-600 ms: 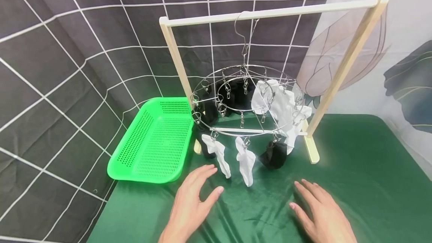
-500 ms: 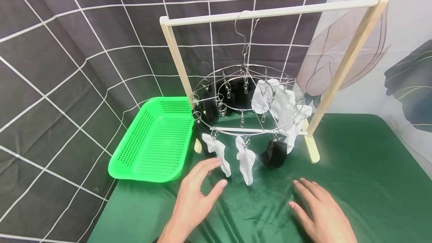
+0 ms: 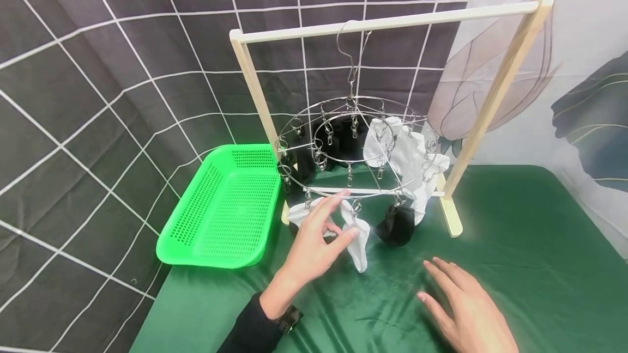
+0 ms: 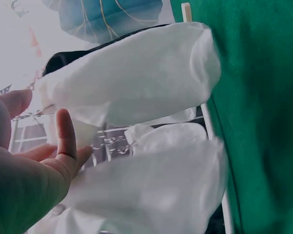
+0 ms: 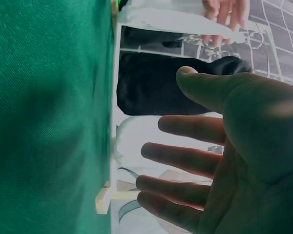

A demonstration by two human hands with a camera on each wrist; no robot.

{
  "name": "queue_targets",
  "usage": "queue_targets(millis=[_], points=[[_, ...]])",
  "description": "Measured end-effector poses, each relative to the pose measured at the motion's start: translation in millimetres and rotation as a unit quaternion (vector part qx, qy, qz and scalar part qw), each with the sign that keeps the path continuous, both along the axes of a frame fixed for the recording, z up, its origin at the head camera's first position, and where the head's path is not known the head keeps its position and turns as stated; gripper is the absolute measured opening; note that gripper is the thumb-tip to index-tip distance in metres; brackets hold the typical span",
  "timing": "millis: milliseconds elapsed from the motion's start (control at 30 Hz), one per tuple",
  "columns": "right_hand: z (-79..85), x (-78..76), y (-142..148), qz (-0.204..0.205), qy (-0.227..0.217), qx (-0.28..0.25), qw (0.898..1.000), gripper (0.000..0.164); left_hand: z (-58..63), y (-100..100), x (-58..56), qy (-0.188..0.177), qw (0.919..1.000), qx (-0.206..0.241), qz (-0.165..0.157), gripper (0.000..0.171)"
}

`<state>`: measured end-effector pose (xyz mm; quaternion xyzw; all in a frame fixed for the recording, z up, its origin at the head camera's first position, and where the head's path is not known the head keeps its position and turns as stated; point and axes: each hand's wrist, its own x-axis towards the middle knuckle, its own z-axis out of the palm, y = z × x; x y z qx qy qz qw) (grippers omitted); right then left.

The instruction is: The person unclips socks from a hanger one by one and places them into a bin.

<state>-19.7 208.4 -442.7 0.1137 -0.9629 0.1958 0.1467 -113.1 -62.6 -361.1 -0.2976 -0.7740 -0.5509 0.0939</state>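
Note:
My left hand (image 3: 314, 247) is raised at the front of a round metal clip hanger (image 3: 360, 195), fingers extended between two hanging white socks. The left white sock (image 3: 297, 212) is partly hidden behind the hand; the thumb overlaps the right white sock (image 3: 360, 247) in the head view. Both socks, the upper white sock (image 4: 136, 73) and lower white sock (image 4: 151, 187), show large in the left wrist view, with the fingers spread beside them. A black sock (image 3: 396, 226) hangs further right. My right hand (image 3: 466, 306) hovers over the green cloth, fingers straight, holding nothing.
The hanger hooks over the white bar (image 3: 392, 22) of a wooden stand (image 3: 495, 91). More black socks (image 3: 348, 140) and white socks (image 3: 409, 151) hang at its back and right. A green plastic basket (image 3: 169, 252) stands left on the green cloth (image 3: 530, 244). A gridded curtain (image 3: 98, 124) hangs behind.
My left hand has moved up and to the right, from below the left white sock to in between the two white socks. The right hand has stayed nearly still.

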Motion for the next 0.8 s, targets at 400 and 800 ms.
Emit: queue_targets(millis=[400,800], points=[[50.3,-22.7,-15.0,0.067,0.183,-0.111,0.975,0.046,-13.3,3.3,-6.9,-0.065,0.9966,0.05,0.007,0.025],[98.0,-66.3,-61.4,0.184,0.218,-0.202,0.937,0.047,-8.4,1.0,-4.2,-0.055,0.9974,0.044,0.012,0.017]])
